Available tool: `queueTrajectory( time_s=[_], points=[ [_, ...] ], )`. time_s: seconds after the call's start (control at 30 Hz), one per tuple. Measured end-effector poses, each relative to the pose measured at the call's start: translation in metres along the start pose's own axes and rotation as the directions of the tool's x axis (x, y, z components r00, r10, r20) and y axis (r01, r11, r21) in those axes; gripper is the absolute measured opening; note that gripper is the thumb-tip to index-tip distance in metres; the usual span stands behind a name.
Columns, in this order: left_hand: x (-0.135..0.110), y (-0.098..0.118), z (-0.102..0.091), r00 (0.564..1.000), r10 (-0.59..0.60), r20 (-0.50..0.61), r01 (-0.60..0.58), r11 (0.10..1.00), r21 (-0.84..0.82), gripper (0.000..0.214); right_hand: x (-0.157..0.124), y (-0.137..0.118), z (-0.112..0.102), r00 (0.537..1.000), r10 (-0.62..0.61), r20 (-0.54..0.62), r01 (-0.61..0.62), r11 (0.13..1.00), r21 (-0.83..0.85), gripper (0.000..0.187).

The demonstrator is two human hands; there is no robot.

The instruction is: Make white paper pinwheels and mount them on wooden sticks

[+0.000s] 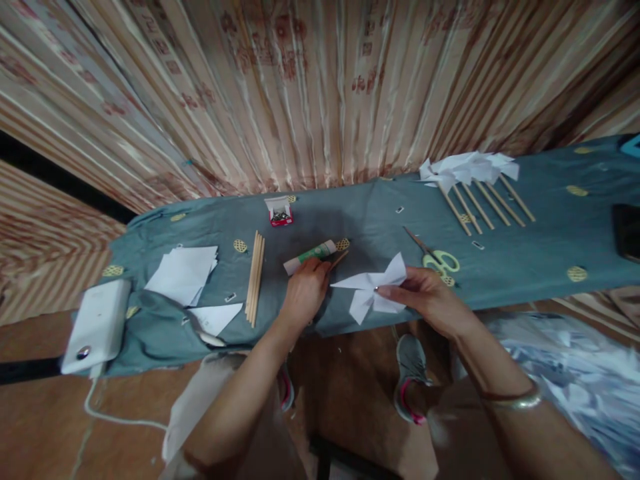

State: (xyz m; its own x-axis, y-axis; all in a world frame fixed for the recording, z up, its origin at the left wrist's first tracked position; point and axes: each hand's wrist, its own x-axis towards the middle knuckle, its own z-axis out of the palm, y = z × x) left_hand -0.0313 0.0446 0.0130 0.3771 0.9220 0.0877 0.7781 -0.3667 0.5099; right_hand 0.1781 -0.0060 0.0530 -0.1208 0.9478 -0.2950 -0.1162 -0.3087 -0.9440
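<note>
A white paper pinwheel [373,290] with a small dark pin at its centre is pinched in my right hand [431,297], thumb close to the pin. My left hand [307,288] is closed round a thin wooden stick [340,259], whose end sticks out towards the pinwheel but stays apart from it. Just beyond my left fingers lies a white and green glue stick [314,253]. Yellow-handled scissors [443,261] rest on the cloth behind my right hand. Left of my left hand is a small bundle of wooden sticks [255,280].
Finished pinwheels on sticks [470,170] lie at the back right. An open red box of pins [281,212] sits near the curtain [320,93]. White paper sheets [185,273] and a white power bank [97,327] with a cable are at left on the cloth-covered table [370,207].
</note>
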Motion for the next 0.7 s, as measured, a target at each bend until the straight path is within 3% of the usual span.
queueTrajectory(
  time_s=[0.1,0.2,0.27,0.33,0.4,0.47,0.57,0.7],
  points=[
    [-0.012,0.006,-0.003,0.998,-0.061,-0.029,0.048,0.942,-0.332,0.018,-0.01,-0.004,0.008,0.993,-0.018,0.115,0.027,0.997,-0.075,0.023],
    [-0.042,0.022,-0.003,0.967,-0.25,0.055,0.214,0.674,-0.707,0.016,-0.025,-0.005,0.013,0.976,-0.033,0.213,0.069,0.984,-0.163,0.02],
    [-0.067,0.036,0.001,0.899,-0.381,0.214,0.363,0.379,-0.851,0.02,-0.034,-0.004,0.015,0.969,-0.027,0.247,0.084,0.972,-0.221,0.019],
    [-0.09,0.049,0.011,0.818,-0.437,0.374,0.474,0.142,-0.869,0.023,-0.041,-0.002,0.017,0.966,-0.026,0.255,0.106,0.947,-0.303,0.018],
    [-0.106,0.056,0.025,0.733,-0.513,0.446,0.482,-0.071,-0.873,0.026,-0.044,0.002,0.018,0.968,-0.07,0.24,0.165,0.901,-0.401,0.017],
    [-0.115,0.058,0.04,0.661,-0.577,0.48,0.438,-0.222,-0.871,0.027,-0.045,0.007,0.019,0.963,-0.142,0.23,0.241,0.837,-0.492,0.015],
    [-0.116,0.055,0.057,0.577,-0.638,0.509,0.395,-0.328,-0.858,0.03,-0.045,0.015,0.022,0.944,-0.216,0.251,0.324,0.755,-0.571,0.012],
    [-0.111,0.053,0.062,0.545,-0.644,0.537,0.412,-0.352,-0.84,0.025,-0.041,0.025,0.026,0.932,-0.225,0.283,0.356,0.707,-0.611,0.012]
  ],
)
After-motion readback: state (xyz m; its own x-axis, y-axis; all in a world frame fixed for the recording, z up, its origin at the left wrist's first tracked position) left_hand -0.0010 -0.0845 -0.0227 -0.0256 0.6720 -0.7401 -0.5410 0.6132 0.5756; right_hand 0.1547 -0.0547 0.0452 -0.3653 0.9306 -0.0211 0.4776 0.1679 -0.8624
